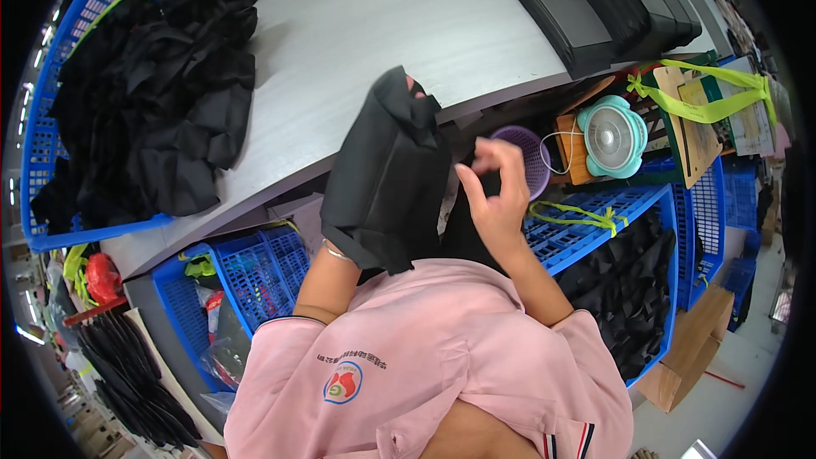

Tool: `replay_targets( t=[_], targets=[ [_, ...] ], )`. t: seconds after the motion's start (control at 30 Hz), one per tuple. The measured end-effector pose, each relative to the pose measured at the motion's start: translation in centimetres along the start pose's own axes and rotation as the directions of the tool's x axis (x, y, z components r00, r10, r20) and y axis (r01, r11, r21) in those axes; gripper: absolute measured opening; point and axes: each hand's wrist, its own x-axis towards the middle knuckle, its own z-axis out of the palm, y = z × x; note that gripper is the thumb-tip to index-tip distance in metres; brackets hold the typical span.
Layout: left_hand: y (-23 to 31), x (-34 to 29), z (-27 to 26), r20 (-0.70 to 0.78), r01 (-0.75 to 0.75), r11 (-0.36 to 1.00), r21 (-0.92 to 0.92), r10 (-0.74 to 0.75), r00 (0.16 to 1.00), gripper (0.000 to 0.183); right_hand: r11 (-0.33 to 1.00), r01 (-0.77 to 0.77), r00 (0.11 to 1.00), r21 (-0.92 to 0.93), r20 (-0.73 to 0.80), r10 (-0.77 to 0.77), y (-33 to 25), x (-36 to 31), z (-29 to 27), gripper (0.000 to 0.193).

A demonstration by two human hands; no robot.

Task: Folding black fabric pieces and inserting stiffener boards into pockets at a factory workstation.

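A black fabric pouch (378, 174) is drawn over my left hand (414, 87) and hides nearly all of it. Only some fingertips show at the pouch's upper end, by the table edge, and my wrist comes out at its lower end. The fingers seem to grip the cloth from inside. Just right of the pouch, apart from it, my right hand (497, 195) is raised with bent fingers and the thumb held away from them. Nothing is visible in it.
A grey-white table (357, 25) spans the front. Black cloth pieces (161, 93) heap over a blue basket at left; flat black pouches (565, 13) stack at far right. A turquoise fan (614, 138), purple basket (531, 161) and blue crate (667, 289) of black cloth are at right.
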Motion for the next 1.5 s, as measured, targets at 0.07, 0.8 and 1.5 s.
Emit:
replay_targets(
  t=[0.07, 0.8, 1.5],
  targets=[
    [0.5, -1.4, 1.4, 0.033, 0.023, 0.999, -0.023, -0.022, 0.999, 0.046, 0.941, 0.224, 0.97, -0.252, -0.041, -0.242, 1.0, 2.4, 0.6, 0.038],
    [0.1, -3.3, 0.2, 0.324, 0.305, 0.934, -0.188, -0.234, 0.917, 0.047, 0.392, -0.618, 0.786, 0.681, 0.542, 0.298, 2.7, 5.5, -3.8, 0.033],
    [3.3, -2.9, -6.4, 0.22, 0.404, 0.616, -0.677, -0.355, 0.909, 0.044, 0.968, 0.137, 0.708, 0.209, 0.663, -0.243, 1.5, 6.1, -5.7, 0.018]
  ],
)
